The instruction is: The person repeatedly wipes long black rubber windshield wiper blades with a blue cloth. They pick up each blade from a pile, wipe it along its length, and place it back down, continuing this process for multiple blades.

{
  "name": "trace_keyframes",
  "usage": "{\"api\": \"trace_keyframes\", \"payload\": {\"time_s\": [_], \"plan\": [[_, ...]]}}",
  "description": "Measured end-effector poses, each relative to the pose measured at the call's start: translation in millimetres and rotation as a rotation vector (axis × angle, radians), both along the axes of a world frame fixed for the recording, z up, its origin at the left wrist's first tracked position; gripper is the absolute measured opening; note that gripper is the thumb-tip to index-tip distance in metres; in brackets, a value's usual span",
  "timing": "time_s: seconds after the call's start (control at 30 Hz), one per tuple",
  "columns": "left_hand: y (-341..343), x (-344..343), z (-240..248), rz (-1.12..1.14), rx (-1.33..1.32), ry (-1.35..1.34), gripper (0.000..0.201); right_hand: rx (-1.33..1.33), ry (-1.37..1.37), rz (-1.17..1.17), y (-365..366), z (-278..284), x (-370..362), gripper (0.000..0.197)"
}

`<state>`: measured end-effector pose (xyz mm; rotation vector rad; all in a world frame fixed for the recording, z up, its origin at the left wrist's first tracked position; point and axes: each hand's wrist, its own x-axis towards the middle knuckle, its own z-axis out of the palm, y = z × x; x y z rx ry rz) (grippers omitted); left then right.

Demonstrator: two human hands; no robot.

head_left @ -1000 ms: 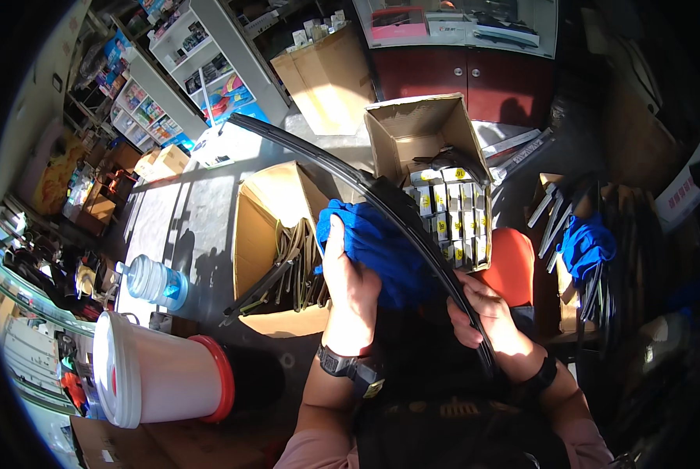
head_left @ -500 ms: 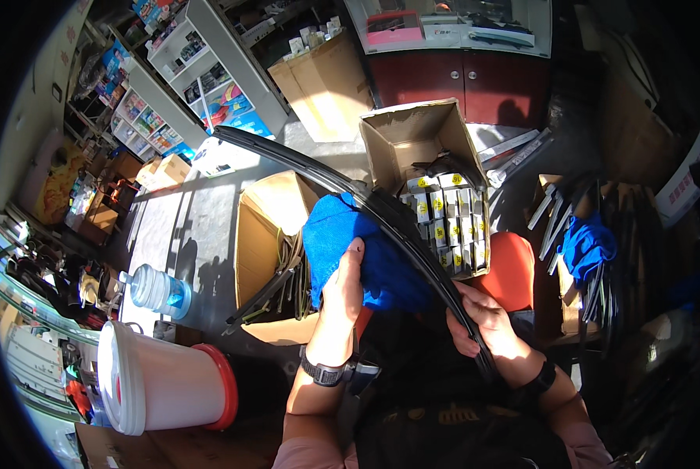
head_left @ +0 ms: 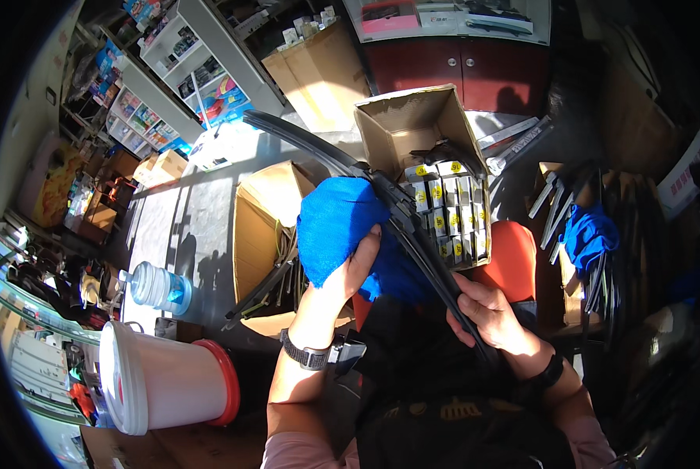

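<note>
A long black wiper blade (head_left: 424,244) slants across the middle, from upper left down to my right side. My right hand (head_left: 486,314) is closed around its lower part, fingers wrapped under it. My left hand (head_left: 356,270) grips a blue cloth (head_left: 340,215), its thumb lying along the cloth's edge. The bunched cloth sits against the blade near its middle bracket, and a loose part hangs below my hand. Most of my left fingers are hidden under the cloth.
Behind the blade, an open carton (head_left: 412,125) holds rows of small boxes. Left of it another carton (head_left: 254,227) contains used-looking strips. A white bucket (head_left: 166,375), a water jug (head_left: 162,288), an orange stool (head_left: 512,254) and a second blue cloth (head_left: 590,236) on bundled strips stand around.
The blade's upper end has shifted right and slightly up. My left hand and the cloth have turned, and the cloth is now bunched more over my fingers. My right hand keeps its hold.
</note>
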<state>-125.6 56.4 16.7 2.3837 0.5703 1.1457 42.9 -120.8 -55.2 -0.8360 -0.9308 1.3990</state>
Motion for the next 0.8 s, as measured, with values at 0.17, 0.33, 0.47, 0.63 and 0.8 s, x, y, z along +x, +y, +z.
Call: {"api": "trace_keyframes", "payload": {"time_s": [0.17, 0.33, 0.47, 0.63, 0.8], "plan": [[3, 10, 2, -0.3, 0.194, -0.114, 0.019, -0.032, 0.104, 0.0, 1, 0, -2, 0.044], [-6, 16, 5, -0.283, 0.04, -0.122, 0.014, -0.09, 0.152, -0.032, 0, 6, 5, 0.042], [18, 1, 20, -0.25, 0.301, 0.023, 0.014, -0.112, 0.172, -0.008, -2, 10, 6, 0.043], [24, -26, -7, 0.062, 0.43, 0.171, 0.012, -0.061, 0.182, 0.073, -3, 7, -3, 0.046], [6, -12, -13, -0.123, -0.169, 0.01, 0.014, -0.093, 0.17, 0.043, -1, 2, -1, 0.046]]}}
